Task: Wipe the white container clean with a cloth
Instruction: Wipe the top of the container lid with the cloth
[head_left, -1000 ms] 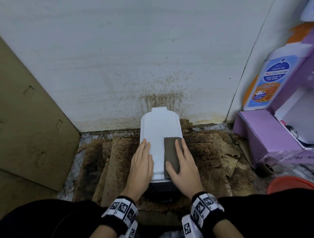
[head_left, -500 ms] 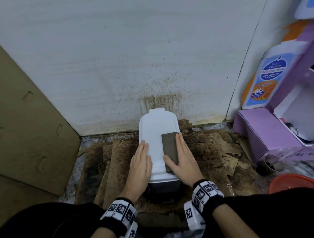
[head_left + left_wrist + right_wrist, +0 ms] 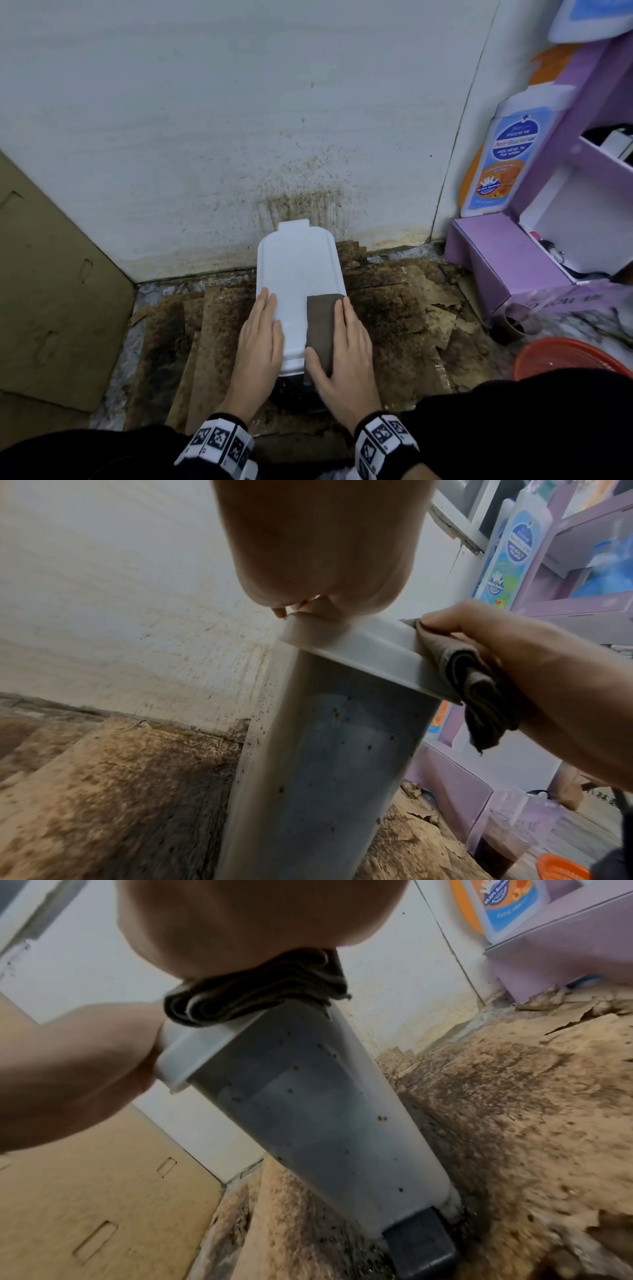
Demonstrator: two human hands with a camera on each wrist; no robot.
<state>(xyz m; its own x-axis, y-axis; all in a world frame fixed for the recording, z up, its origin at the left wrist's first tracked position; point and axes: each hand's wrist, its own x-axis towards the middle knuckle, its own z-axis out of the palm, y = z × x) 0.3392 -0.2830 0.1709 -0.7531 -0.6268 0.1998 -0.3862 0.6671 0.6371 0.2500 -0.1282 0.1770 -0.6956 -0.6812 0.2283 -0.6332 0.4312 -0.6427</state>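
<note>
Head camera: I see the left hand (image 3: 260,346) lying flat, fingers straight, along the left edge of the white lid (image 3: 294,267). The right hand (image 3: 346,356), also flat, presses the folded brown cloth (image 3: 320,325) onto the lid's near right corner.

Left wrist: this adds the speckled grey bin (image 3: 325,764) under the lid, with the cloth's folds hanging over the rim.

Right wrist: only here do I get the dark pedal (image 3: 421,1240) at the bin's foot, on stained cardboard (image 3: 514,1096).

Stained cardboard (image 3: 387,308) on floor (image 3: 149,291) (bin (image 3: 294,270) atop)

Hands (image 3: 260,346) bare; white wristbands (image 3: 219,442) with black square markers, both wrists; black clothing (image 3: 531,428).
</note>
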